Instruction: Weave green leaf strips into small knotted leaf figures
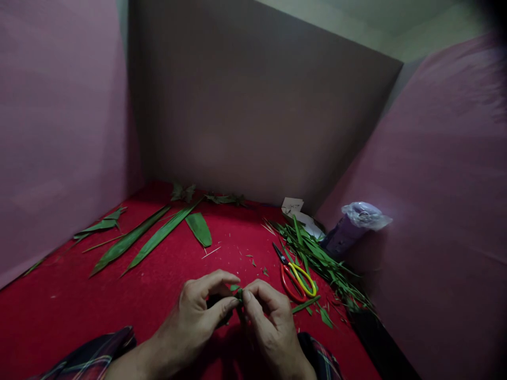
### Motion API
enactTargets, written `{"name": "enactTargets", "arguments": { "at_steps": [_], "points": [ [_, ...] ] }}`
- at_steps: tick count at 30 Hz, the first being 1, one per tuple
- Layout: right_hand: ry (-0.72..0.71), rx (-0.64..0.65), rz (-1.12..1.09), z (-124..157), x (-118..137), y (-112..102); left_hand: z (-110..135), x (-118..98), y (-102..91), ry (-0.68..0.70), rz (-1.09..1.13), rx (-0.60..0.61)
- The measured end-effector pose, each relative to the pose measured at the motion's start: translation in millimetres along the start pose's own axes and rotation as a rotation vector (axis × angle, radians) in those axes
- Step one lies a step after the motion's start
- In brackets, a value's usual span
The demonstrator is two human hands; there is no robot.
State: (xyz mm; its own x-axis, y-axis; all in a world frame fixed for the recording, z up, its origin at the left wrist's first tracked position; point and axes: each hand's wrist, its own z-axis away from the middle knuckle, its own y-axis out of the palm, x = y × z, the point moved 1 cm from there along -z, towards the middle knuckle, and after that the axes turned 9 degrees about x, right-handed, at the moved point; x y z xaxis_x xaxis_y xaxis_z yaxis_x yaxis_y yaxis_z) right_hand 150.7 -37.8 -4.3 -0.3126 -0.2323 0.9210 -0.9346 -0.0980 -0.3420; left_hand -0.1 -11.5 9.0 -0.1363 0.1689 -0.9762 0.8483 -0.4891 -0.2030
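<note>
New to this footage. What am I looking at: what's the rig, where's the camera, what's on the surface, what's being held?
There's no machine here, just a person's bare hands. The single picture comes from a camera worn on the head, looking forward and down, so the hands enter from the bottom edge. The left hand and right hand meet in front, holding a small green piece at the fingertips; the fingers hide much of it. On the red surface, long green leaves lie ahead to the left. To the right are scissors with one red and one yellow handle, and beyond them a heap of narrow green strips.
</note>
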Motion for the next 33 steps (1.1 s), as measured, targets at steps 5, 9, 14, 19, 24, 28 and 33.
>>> {"name": "enactTargets", "arguments": {
  "at_steps": [5,9,14,19,24,28,33],
  "points": [
    [0.029,0.006,-0.055,-0.1,-6.4,1.5,0.4,0.9,0.4,0.003,0.073,0.003],
    [0.023,0.033,-0.115,0.0,-3.9,1.1,1.7,-3.3,0.4,-0.075,0.222,-0.038],
    [0.028,0.03,-0.184,-0.6,-1.8,1.6,-0.4,-2.3,0.3,-0.115,0.366,-0.086],
    [0.055,0.022,-0.174,-0.6,-4.9,3.3,-4.0,-0.8,0.1,-0.163,0.494,-0.09],
    [0.064,0.022,-0.158,2.3,-7.8,3.2,-6.9,-3.2,-2.5,-0.181,0.533,-0.091],
    [0.056,0.003,-0.131,2.0,-8.4,2.2,-7.6,-1.9,-4.3,-0.179,0.536,-0.049],
    [0.049,-0.012,-0.092,-1.4,-5.5,0.8,-5.8,4.0,-7.2,-0.161,0.518,0.013]
  ]
}}
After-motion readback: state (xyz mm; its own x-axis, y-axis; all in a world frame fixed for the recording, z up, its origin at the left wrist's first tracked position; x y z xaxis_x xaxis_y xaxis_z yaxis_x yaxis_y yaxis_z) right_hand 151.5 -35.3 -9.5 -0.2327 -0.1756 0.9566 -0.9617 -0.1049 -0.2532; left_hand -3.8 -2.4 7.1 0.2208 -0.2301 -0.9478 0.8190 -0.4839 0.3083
